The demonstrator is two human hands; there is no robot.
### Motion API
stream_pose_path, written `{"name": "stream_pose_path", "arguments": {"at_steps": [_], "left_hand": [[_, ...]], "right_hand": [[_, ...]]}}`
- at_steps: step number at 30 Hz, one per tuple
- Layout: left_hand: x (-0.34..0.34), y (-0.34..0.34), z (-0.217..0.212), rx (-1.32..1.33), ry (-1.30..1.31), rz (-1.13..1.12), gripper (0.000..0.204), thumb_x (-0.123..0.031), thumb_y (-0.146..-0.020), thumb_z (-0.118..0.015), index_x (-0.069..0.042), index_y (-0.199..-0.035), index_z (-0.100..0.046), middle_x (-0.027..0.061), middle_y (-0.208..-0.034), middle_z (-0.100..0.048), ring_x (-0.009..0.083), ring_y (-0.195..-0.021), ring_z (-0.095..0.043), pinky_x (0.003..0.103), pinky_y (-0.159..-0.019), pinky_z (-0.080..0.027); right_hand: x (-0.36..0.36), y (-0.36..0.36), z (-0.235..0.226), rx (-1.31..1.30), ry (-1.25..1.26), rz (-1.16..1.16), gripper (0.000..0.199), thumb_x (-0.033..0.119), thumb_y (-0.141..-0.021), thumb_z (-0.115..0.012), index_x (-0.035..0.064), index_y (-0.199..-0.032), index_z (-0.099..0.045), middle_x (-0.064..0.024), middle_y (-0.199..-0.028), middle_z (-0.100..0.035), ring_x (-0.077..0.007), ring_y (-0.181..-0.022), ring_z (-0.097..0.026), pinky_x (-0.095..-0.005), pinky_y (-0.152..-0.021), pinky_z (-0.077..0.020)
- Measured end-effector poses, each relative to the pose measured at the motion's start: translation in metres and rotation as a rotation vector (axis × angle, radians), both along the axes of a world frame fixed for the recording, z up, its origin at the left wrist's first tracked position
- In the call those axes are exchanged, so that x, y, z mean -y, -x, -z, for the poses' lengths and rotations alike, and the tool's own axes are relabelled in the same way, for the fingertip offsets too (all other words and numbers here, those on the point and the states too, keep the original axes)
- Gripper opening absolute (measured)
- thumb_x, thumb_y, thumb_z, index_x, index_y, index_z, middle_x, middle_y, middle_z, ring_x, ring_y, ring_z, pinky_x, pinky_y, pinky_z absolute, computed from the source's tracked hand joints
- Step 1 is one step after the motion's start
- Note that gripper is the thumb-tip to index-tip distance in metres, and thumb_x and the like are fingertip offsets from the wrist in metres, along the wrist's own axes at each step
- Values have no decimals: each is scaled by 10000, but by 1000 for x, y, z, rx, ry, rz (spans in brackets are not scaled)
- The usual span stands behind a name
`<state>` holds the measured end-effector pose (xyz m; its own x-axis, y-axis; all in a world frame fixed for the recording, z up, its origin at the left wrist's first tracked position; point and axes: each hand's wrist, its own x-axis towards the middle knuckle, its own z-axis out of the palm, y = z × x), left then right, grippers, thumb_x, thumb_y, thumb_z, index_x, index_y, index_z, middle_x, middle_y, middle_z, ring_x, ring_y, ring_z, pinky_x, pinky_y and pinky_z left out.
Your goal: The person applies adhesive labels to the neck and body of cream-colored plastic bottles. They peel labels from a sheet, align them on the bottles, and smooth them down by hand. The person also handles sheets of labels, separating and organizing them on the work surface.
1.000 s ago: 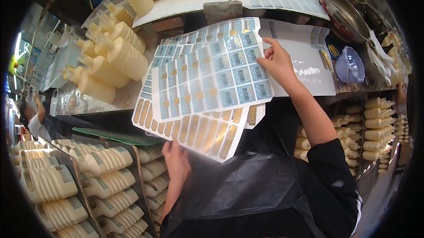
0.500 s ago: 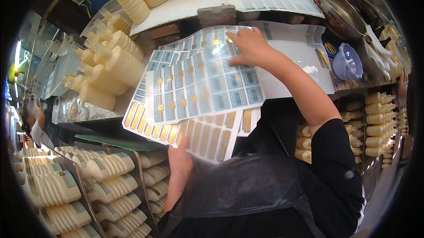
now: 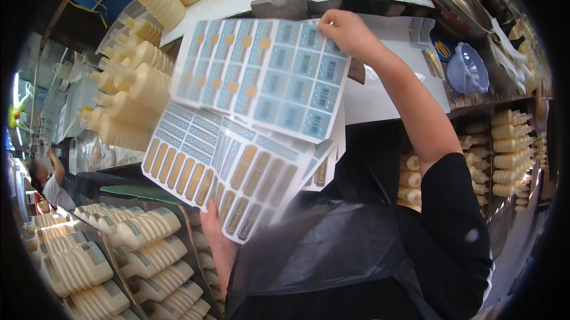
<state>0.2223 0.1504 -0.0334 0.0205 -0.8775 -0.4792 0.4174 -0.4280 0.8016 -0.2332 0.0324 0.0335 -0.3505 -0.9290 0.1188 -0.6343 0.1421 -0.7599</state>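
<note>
A sheet of pale blue labels (image 3: 282, 76), some with gold spots and barcodes, is raised in front of me, spread over other sheets. My right hand (image 3: 351, 36) pinches it at its upper right corner. Below it, overlapping sheets with oblong gold-brown labels (image 3: 183, 168) fan out at an angle. My left hand (image 3: 218, 231) grips these at their lower edge, thumb on top; its other fingers are hidden beneath. The lower part of the sheets is blurred.
Cream bottles (image 3: 133, 91) stand in a group on the table's left. At the right are a purple plastic basket (image 3: 468, 73), yellow-handled scissors (image 3: 442, 50) and a wide metal pan (image 3: 457, 2). Racked bottles (image 3: 148, 225) fill the lower left. Another person (image 3: 53, 183) is at far left.
The right hand has gone from lying spread on the sheet to pinching its corner. The top sheet has lifted and shifted up; the sheets below and the left hand have moved left and down.
</note>
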Motion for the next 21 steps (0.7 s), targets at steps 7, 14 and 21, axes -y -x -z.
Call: {"name": "stream_pose_path", "arguments": {"at_steps": [7, 14, 21], "left_hand": [[-9, -47, 40, -305, 8, 177, 466, -243, -1075, -469, -28, -1484, -402, 157, -1411, -568, 320, -1234, -607, 486, -1015, -527], [-10, -33, 31, -470, -37, 147, 473, -245, -1071, -475, -32, -1486, -402, 156, -1409, -569, 323, -1238, -601, 491, -1023, -518], [-2, -23, 27, -555, -49, 140, 480, -248, -1066, -481, -35, -1489, -402, 156, -1407, -570, 325, -1243, -596, 496, -1032, -509]], "right_hand": [[-12, 26, -18, 57, 345, 127, 226, 168, -934, -662, 16, -1078, -747, -102, -862, -744, -154, -756, -688, -305, -725, -544], [-26, 24, -38, 353, 383, 81, 143, 25, -952, -585, -41, -1005, -700, -70, -800, -694, -151, -695, -629, -292, -675, -517], [-62, -62, 5, 28, 177, -45, 198, 111, -957, -632, 39, -1123, -712, -77, -751, -663, -116, -673, -597, -287, -638, -491]]}}
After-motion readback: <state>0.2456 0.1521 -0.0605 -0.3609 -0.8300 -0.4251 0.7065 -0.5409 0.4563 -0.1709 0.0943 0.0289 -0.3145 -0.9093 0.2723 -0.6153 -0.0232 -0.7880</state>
